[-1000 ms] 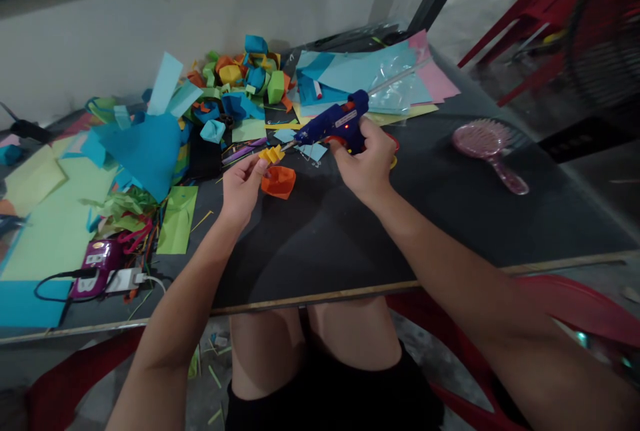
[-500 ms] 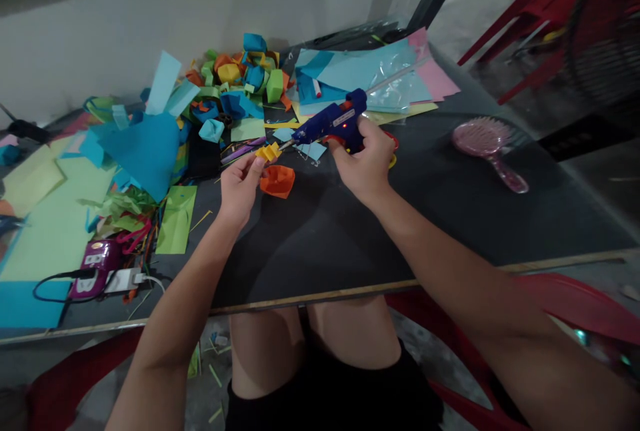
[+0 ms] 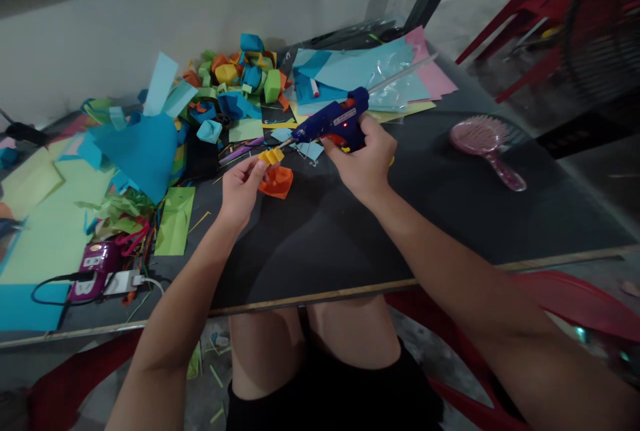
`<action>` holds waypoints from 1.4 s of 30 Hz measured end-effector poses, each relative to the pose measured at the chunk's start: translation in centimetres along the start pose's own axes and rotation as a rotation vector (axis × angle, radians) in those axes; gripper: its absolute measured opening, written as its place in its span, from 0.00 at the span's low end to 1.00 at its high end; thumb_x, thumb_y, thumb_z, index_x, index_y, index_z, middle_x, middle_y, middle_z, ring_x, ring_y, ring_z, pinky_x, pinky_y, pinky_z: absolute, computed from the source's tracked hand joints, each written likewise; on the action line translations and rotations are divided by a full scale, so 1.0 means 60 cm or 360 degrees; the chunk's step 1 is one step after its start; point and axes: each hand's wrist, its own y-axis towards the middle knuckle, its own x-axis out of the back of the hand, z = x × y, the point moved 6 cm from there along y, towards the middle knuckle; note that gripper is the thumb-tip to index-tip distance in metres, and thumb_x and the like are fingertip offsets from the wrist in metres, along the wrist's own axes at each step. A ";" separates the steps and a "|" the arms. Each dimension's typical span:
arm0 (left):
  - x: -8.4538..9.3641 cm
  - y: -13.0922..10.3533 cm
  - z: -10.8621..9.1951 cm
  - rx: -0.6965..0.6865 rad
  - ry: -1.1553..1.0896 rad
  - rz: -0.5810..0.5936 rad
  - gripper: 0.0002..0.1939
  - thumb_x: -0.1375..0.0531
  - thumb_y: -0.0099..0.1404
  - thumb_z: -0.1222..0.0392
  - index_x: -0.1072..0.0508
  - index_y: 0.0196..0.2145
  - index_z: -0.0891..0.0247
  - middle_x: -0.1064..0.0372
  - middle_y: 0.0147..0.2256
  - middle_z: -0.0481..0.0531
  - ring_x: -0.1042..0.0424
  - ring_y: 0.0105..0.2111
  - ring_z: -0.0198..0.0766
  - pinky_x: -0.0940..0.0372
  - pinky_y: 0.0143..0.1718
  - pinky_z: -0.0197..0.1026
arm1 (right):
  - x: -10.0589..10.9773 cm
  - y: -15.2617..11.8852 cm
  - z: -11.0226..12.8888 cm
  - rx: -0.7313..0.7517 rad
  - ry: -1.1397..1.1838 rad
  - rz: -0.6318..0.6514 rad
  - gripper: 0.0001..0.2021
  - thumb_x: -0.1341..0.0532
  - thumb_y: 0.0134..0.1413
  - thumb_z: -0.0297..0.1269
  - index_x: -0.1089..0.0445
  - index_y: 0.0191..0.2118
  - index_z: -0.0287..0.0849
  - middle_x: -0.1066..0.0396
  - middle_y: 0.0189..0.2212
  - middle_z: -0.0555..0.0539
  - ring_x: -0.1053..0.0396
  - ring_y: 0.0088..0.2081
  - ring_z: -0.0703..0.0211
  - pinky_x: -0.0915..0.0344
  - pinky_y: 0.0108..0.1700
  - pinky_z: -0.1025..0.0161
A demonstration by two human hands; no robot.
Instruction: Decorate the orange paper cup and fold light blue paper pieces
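A small folded yellow paper piece is pinched between the thumb and fingers of my left hand. My right hand grips a blue hot glue gun, which has a small lit red light and a clear glue stick poking out of its back. The gun's nozzle points left and down, at or very near the yellow piece; whether they touch I cannot tell. Just below the yellow piece, a folded orange paper shape lies on the dark table.
Several folded paper shapes are heaped at the back. Blue and pink sheets with clear plastic lie behind the gun. A pink hairbrush rests to the right. At left are loose paper and a purple power strip with cords.
The yellow piece and my left hand have shifted very slightly right, closer to the nozzle. My right hand keeps its hold on the glue gun, nearly still. The view has moved a little.
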 end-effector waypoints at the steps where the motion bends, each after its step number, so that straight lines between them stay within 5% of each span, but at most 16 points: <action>1: 0.000 0.000 0.000 0.0012 0.0000 0.0002 0.22 0.34 0.56 0.41 0.27 0.26 0.65 0.35 0.22 0.47 0.26 0.30 0.34 0.40 0.29 0.33 | 0.000 0.000 -0.001 -0.0002 0.0002 -0.0002 0.13 0.35 0.49 0.46 0.34 0.37 0.45 0.30 0.31 0.45 0.30 0.35 0.48 0.31 0.37 0.52; 11: 0.006 0.004 0.007 -0.0023 0.0155 0.0024 0.21 0.37 0.59 0.41 0.25 0.30 0.65 0.30 0.24 0.49 0.29 0.28 0.33 0.37 0.30 0.35 | 0.002 0.016 -0.020 -0.0097 -0.0033 -0.0022 0.14 0.35 0.48 0.44 0.34 0.38 0.44 0.29 0.32 0.44 0.29 0.36 0.48 0.31 0.40 0.50; 14: 0.020 0.012 -0.013 -0.0254 0.0633 0.0086 0.16 0.38 0.63 0.47 0.23 0.38 0.63 0.25 0.30 0.52 0.28 0.31 0.36 0.34 0.35 0.38 | 0.003 0.023 -0.035 -0.0157 -0.0033 -0.0072 0.14 0.35 0.48 0.45 0.34 0.37 0.44 0.29 0.31 0.45 0.29 0.35 0.49 0.31 0.40 0.51; 18: 0.014 0.007 -0.040 -0.0797 0.1641 0.0484 0.11 0.42 0.66 0.57 0.23 0.43 0.61 0.24 0.38 0.55 0.26 0.41 0.44 0.34 0.46 0.44 | -0.002 0.029 -0.054 -0.0241 -0.0018 -0.0105 0.13 0.34 0.46 0.42 0.33 0.37 0.43 0.29 0.31 0.45 0.30 0.34 0.50 0.32 0.40 0.50; 22: -0.002 -0.008 -0.049 -0.1077 0.2084 0.0693 0.13 0.47 0.69 0.64 0.26 0.46 0.64 0.24 0.40 0.59 0.27 0.43 0.45 0.34 0.45 0.44 | -0.012 0.029 -0.061 -0.0257 -0.0003 -0.0067 0.14 0.34 0.45 0.41 0.33 0.37 0.43 0.29 0.31 0.45 0.30 0.35 0.49 0.33 0.41 0.49; 29: -0.045 -0.024 -0.055 -0.1288 0.2506 0.0930 0.11 0.47 0.67 0.71 0.27 0.43 0.66 0.26 0.37 0.58 0.29 0.41 0.44 0.37 0.39 0.43 | -0.018 0.028 -0.064 -0.0246 -0.0004 -0.0068 0.13 0.34 0.45 0.41 0.33 0.37 0.43 0.29 0.32 0.44 0.30 0.36 0.48 0.33 0.41 0.49; 42: -0.067 -0.008 -0.043 -0.1394 0.2767 0.1089 0.08 0.43 0.65 0.72 0.25 0.33 0.66 0.27 0.33 0.55 0.30 0.39 0.43 0.44 0.33 0.43 | -0.009 0.034 -0.067 -0.0273 0.0064 -0.0121 0.14 0.34 0.43 0.40 0.32 0.37 0.42 0.29 0.30 0.45 0.30 0.34 0.49 0.32 0.40 0.48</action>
